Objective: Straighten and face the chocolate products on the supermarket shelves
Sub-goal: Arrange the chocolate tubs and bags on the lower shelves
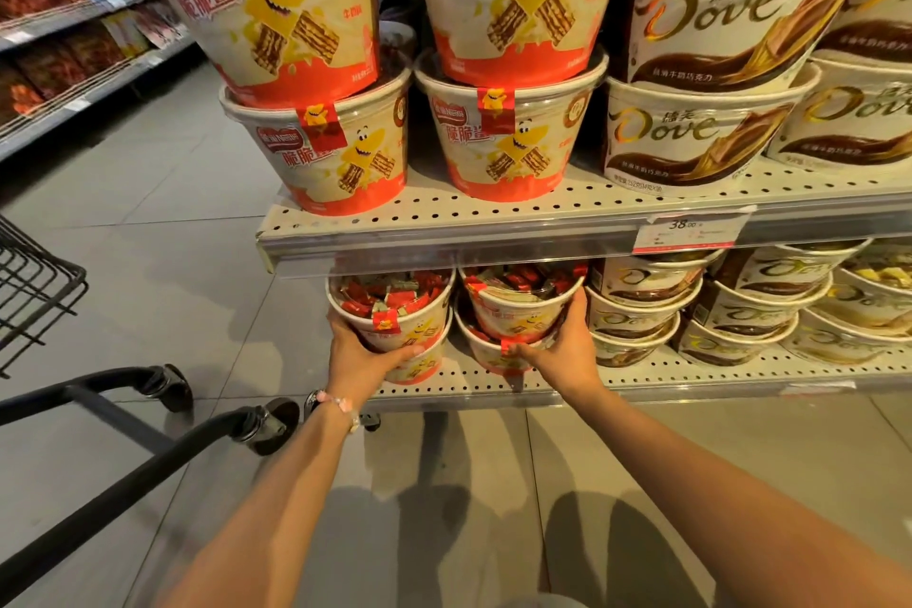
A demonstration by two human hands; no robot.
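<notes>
At the lower shelf's [641,378] left end, left hand [360,353] grips one wafer tub [395,311], right hand [562,351] its neighbour [518,306]. Facing step; next, likely turn labels squarely forward.

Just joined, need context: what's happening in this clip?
A person is tidying tubs of chocolate wafers on the lower shelf of a supermarket aisle. The left hand grips the top tub of the left stack, and the right hand grips the top tub of the right stack. Dove tubs sit alongside to the right, and a cart stands at left.
</notes>
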